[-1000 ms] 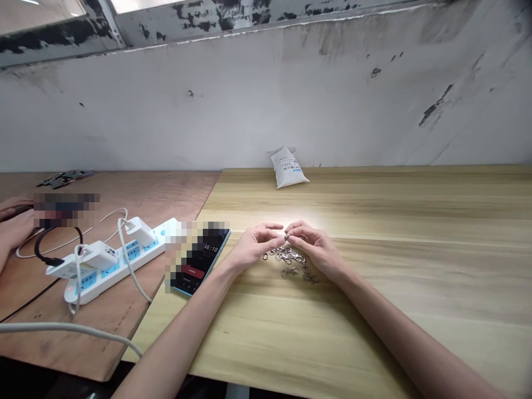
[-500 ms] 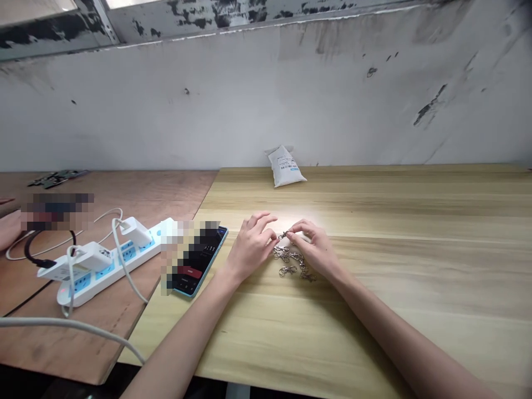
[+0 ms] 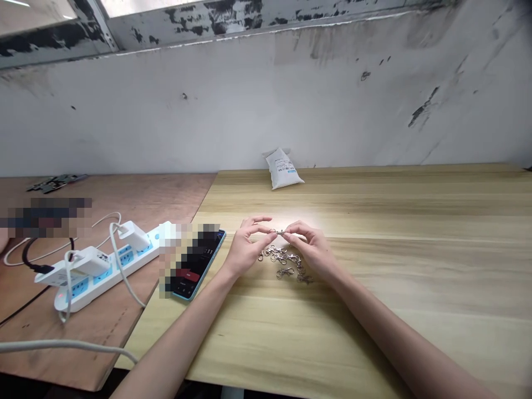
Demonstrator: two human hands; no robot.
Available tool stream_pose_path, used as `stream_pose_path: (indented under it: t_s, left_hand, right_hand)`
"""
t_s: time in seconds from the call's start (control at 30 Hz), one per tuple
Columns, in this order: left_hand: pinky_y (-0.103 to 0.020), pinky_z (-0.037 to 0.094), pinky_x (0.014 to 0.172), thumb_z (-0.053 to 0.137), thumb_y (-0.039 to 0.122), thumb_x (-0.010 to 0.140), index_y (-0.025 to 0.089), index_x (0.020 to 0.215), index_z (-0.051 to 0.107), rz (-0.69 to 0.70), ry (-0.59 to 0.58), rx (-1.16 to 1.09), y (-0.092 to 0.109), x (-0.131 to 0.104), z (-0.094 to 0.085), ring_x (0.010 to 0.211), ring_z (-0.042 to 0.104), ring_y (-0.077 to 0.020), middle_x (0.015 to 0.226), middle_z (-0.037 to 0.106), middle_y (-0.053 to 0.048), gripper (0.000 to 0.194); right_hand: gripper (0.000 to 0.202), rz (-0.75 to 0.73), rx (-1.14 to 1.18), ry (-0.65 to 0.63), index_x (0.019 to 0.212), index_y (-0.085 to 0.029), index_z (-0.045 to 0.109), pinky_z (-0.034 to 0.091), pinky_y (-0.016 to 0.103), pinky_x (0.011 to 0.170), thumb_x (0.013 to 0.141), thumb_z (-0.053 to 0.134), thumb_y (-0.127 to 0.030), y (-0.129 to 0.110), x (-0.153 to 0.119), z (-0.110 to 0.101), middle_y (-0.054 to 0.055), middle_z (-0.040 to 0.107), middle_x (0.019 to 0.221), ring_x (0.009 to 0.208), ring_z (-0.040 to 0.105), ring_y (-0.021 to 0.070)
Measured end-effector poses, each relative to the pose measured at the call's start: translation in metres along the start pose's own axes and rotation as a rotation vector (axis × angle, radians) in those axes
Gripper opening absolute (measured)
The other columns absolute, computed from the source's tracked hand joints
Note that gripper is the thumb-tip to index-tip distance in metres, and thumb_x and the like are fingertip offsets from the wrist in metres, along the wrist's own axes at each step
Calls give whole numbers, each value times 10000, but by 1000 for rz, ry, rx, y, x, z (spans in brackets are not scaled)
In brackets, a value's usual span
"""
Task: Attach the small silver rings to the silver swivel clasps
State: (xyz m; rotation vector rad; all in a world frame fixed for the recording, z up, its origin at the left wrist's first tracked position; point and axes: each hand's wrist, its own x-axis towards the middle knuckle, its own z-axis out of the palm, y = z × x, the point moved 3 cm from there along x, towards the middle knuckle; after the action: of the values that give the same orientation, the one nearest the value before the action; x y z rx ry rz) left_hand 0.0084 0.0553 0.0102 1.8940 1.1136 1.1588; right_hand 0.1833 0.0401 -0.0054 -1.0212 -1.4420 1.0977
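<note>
The left hand [image 3: 249, 248] and right hand [image 3: 311, 244] pinch one clip [image 3: 280, 233] between them (more clips [image 3: 278, 257] lie nearby); a phone [image 3: 198, 267] lies along the left edge of the bench [image 3: 394, 216].

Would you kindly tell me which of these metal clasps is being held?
The clasp pinched between the left hand and the right hand; the other clasps lie loose on the table.

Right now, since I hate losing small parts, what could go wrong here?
The small silver metal clasp is held only by the fingertips of the left hand and right hand, so it might slip. Dropped, it could mix with the loose silver metal clasps close by. The dark-screened, blue-edged phone lies near the left forearm and might get nudged.
</note>
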Motion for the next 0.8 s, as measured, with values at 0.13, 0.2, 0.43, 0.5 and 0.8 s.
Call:
stream_pose_path:
  t_s: [0.13,0.2,0.43,0.5,0.8]
  left_hand:
    - [-456,369,1085,693,316,823,229,819,725,19,16,-24,-2,1,-3,1195,545,-218,1217,633,-56,92]
    - [-435,392,1063,678,310,839,233,821,727,64,6,38,0,1,-4,1199,536,-214,1220,631,-50,93]
    - [-436,384,987,617,254,887,261,826,721,358,-25,622,7,-4,-2,1244,476,-246,1223,651,-7,121]
    - [-436,381,979,595,239,897,250,816,710,393,-26,710,9,-6,0,1247,479,-249,1242,647,-4,141]
    - [-426,402,950,613,256,877,246,811,712,345,-29,732,7,-7,4,1222,489,-259,1230,638,-28,119]
  right_hand:
    - [254,-48,-113,2,790,-205,669,502,312,677,847,618,-448,-5,-1,-2,45,598,889,840,587,191]
    - [226,-93,-211,13,799,-214,669,497,327,696,869,593,-415,-8,-1,-4,55,614,898,897,586,215]
    - [196,-149,-397,62,750,-213,648,467,321,700,873,570,-345,-11,-3,-5,63,645,860,895,576,221]
    - [221,-86,-349,53,748,-205,648,452,292,635,864,572,-378,-8,-4,-2,66,640,857,886,578,220]
    - [277,31,-220,67,759,-183,650,477,304,622,805,613,-454,8,0,-2,59,641,858,705,592,170]
